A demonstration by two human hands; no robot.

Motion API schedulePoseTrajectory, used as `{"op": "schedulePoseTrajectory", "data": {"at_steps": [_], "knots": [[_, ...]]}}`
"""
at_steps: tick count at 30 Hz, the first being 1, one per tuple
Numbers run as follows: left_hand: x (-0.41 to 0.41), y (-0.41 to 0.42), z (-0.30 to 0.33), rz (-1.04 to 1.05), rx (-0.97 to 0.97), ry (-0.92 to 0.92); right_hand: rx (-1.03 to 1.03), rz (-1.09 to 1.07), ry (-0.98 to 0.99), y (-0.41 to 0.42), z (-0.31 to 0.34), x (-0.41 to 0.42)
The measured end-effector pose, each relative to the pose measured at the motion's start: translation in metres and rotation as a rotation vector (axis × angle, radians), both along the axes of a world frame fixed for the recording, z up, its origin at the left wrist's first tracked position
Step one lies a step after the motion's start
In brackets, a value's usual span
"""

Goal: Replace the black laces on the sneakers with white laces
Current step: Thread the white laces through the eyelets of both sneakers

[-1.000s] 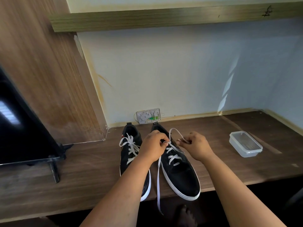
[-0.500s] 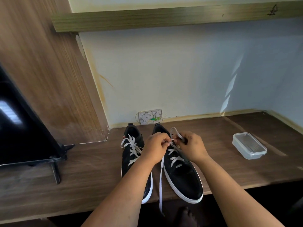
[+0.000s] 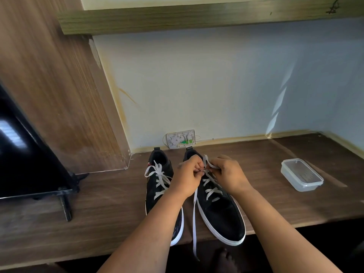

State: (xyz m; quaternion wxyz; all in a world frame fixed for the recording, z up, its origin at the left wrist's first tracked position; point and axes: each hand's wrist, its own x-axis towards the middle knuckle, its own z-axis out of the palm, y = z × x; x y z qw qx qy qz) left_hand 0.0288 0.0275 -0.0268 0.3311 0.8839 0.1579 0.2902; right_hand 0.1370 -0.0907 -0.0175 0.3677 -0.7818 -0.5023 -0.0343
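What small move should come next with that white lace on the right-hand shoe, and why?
Probably push the pinched lace tip through a top eyelet. Both hands, left hand and right hand, meet over the right black sneaker, pinching the flat white lace, whose other end dangles over the wooden desk edge; the lower rows look already crossed.

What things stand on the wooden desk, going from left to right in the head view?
Black screen → left sneaker, laced in white → right sneaker, where both hands, left and right, pinch the white lace → clear plastic container.
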Motion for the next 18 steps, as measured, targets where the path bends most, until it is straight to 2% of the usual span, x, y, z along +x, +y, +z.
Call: {"op": "schedulePoseTrajectory", "data": {"at_steps": [7, 9, 13, 18], "knots": [[-0.001, -0.001, -0.001, -0.001, 0.092, -0.007, -0.126, 0.027, -0.088, 0.003, 0.005, 0.003], [0.000, 0.000, -0.001, 0.026, 0.066, -0.016, -0.089, 0.040, -0.024, 0.002, 0.005, 0.001], [0.001, -0.001, 0.002, 0.010, -0.011, -0.011, 0.092, -0.019, 0.277, -0.007, 0.006, -0.002], [0.000, 0.000, 0.003, 0.013, -0.050, 0.010, 0.046, -0.077, 0.214, 0.003, 0.001, -0.009]]}}
